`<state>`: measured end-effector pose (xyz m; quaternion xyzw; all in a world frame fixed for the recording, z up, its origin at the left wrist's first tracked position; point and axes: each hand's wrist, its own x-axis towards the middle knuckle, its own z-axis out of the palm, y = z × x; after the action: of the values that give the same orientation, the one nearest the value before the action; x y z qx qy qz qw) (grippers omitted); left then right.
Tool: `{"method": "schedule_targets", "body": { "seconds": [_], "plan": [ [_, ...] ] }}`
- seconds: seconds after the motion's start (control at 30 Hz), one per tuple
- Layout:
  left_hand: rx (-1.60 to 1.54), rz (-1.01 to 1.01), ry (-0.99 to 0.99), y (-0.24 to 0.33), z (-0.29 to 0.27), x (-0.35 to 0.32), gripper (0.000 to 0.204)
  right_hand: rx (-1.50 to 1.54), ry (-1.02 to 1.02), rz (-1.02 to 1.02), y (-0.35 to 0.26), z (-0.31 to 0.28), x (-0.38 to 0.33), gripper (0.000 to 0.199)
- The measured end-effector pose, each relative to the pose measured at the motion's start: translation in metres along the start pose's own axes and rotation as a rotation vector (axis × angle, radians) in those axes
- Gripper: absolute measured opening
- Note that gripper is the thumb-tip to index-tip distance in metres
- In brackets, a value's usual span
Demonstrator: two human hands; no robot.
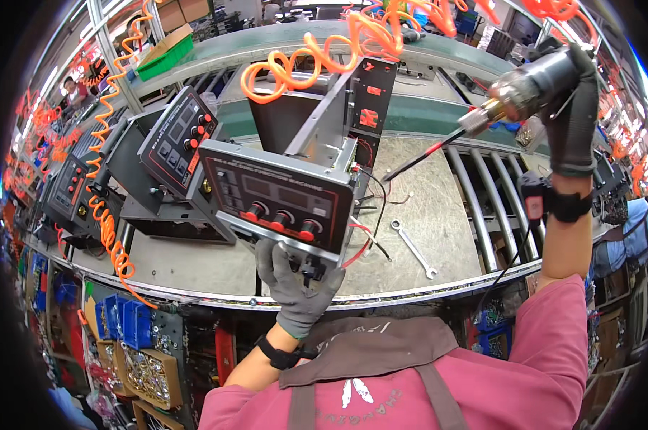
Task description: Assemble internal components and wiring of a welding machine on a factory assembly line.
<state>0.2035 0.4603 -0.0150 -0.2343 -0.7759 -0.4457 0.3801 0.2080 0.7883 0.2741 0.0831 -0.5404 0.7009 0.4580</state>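
- Three red-capped knobs (281, 220) line the lower half of a charcoal front control panel (278, 197), two display windows above them
- Panel tilted over the near edge of the worktop (442, 208), red and black wires (360, 255) at its right
- Gloved left hand (299, 290) clamped on its lower edge
- Gloved right hand (575, 115) wrapped around a power screwdriver (530, 87), bit apart from the panel

The pale, scuffed tabletop (446, 204) carries a silver wrench (413, 248). Well left of the wrench stands a black control-panel housing (172, 147); metal rollers (472, 210) run to the wrench's right.
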Motion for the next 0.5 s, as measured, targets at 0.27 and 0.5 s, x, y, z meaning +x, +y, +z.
{"method": "schedule_targets", "body": {
  "seconds": [0.27, 0.5],
  "plan": [
    [0.405, -0.153, -0.001, 0.019, 0.025, 0.000, 0.109, -0.204, -0.148, 0.021, 0.024, -0.072, 0.069, 0.038],
    [0.503, -0.380, -0.053, 0.027, 0.033, -0.001, 0.114, -0.143, -0.599, 0.328, 0.113, -0.001, 0.070, 0.041]
  ]
}}
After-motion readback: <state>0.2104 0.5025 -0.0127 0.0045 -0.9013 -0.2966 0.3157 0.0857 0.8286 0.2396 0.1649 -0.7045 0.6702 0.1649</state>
